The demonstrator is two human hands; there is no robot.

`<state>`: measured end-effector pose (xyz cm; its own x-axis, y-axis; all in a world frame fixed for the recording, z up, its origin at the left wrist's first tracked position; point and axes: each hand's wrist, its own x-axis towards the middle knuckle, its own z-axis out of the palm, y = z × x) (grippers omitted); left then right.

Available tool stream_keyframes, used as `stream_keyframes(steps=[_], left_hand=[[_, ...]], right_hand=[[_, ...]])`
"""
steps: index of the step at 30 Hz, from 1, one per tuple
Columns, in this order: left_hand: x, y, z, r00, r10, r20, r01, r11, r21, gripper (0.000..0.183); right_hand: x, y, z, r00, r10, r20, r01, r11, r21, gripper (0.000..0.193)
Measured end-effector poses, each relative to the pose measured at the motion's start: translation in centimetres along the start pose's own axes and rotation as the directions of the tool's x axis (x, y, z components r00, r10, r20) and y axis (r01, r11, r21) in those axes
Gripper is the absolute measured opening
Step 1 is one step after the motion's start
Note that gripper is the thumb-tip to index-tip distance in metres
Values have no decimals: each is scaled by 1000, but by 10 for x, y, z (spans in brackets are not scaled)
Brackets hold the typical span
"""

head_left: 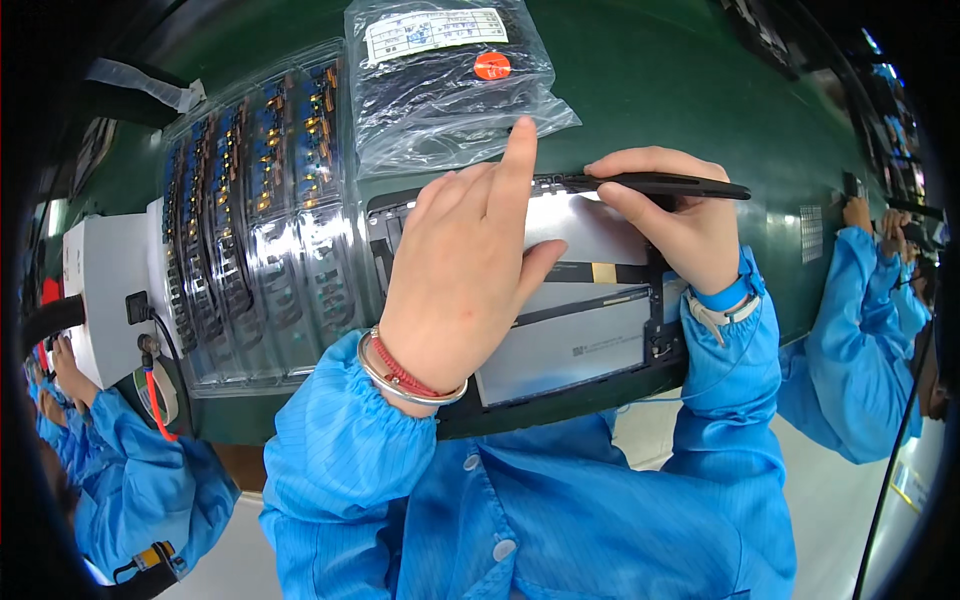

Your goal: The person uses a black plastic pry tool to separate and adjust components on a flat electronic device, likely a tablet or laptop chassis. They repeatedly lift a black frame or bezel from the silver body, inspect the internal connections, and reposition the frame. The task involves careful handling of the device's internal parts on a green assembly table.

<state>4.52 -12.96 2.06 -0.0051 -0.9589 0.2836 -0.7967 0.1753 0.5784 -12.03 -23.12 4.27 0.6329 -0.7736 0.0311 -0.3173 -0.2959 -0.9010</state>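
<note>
An opened tablet (568,352) lies in front of me, its silver inner plates and black frame showing. My left hand (455,275) rests over its left part. The index finger and thumb stretch out apart, while the other fingers bend down behind the hand toward the tablet's far edge, their tips hidden. In my right hand (690,215) is a pair of black tweezers (680,184), pinched between thumb and fingers. They lie nearly level, with their tips at the tablet's far edge. Whether the tips grip anything is too small to tell.
Left of the tablet stands a clear plastic tray (255,230) with rows of small circuit parts. Beyond the tablet lies a clear bag (450,90) of dark items. A white box (108,290) with cables stands far left on the green table (640,80). People in blue sleeves (850,340) sit both sides.
</note>
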Motion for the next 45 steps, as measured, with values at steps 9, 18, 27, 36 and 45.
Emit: stream_keyframes(steps=[9, 18, 27, 36, 45], left_hand=[[4, 1, -1, 999, -34, 37, 33, 999, 29, 75], [3, 3, -1, 999, -28, 36, 26, 999, 48, 75], [2, 2, -1, 1000, 8, 21, -9, 999, 44, 74], [-86, 48, -58, 995, -98, -20, 100, 969, 224, 48], [-152, 32, -37, 936, -304, -178, 335, 923, 188, 42]], right_hand=[[4, 4, 3, 998, -62, -21, 62, 998, -10, 15], [3, 6, 2, 997, -75, -19, 75, 997, 14, 14], [-2, 10, -2, 986, -103, -129, 116, 989, 92, 13], [-71, 7, -50, 914, -146, -378, 18, 946, -323, 12], [-119, 12, -6, 914, 69, -400, -280, 819, -500, 18]])
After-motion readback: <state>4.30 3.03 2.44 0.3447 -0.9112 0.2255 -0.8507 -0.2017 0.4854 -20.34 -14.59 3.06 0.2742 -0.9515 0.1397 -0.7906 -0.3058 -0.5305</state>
